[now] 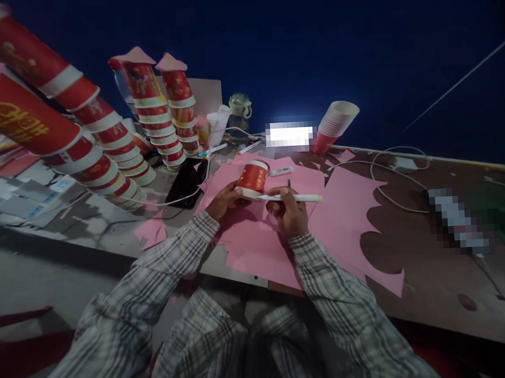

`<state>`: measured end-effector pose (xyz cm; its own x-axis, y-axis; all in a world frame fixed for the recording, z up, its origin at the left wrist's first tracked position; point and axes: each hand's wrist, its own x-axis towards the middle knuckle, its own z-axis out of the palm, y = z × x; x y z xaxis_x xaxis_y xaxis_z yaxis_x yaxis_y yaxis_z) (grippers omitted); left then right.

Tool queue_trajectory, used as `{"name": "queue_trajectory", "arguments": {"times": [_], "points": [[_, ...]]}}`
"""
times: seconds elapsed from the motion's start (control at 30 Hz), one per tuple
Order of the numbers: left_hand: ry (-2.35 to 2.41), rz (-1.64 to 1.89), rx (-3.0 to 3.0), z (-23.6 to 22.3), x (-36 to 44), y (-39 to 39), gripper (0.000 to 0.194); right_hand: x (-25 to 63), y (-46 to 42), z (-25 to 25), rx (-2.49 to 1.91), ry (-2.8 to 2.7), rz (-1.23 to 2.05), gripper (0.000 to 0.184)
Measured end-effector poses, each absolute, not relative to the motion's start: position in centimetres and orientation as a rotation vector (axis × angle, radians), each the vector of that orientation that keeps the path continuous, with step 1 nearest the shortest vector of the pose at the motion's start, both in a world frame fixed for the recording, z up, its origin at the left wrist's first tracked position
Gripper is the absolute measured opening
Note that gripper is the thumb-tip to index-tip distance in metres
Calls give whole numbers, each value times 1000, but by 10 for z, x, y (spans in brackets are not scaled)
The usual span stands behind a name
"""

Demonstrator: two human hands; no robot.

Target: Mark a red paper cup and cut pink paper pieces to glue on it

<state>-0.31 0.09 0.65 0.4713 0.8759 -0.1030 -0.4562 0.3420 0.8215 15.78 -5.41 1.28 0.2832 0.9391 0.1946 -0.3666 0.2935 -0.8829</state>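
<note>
My left hand (pixel 226 200) is closed on a red paper cup (pixel 253 177) with a gold print and a white rim, tilted over the table. Between the fingers of my right hand (pixel 291 210) lies a white marker (pixel 306 198), its tip at the cup's white rim. Both hands are above large pink paper sheets (pixel 259 248) with scalloped and torn edges. A small white cap-like piece (pixel 281 171) rests on the paper just beyond the cup.
Tall towers of stacked red cups (pixel 144 104) with pink cone tops stand at the left. A dark phone (pixel 187 184) lies nearby. Farther back are a clear bottle (pixel 240 113) and a leaning cup stack (pixel 336 125). A white cable (pixel 399 204) loops across the right side.
</note>
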Motion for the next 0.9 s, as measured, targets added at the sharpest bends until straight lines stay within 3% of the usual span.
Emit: {"name": "queue_trajectory", "arguments": {"times": [0.43, 0.9], "points": [[531, 934, 756, 13, -1, -4, 37, 157, -54, 16, -842, -805, 1040, 40], [500, 970, 575, 24, 2, -9, 41, 154, -59, 1, -1064, -1163, 547, 36]]}}
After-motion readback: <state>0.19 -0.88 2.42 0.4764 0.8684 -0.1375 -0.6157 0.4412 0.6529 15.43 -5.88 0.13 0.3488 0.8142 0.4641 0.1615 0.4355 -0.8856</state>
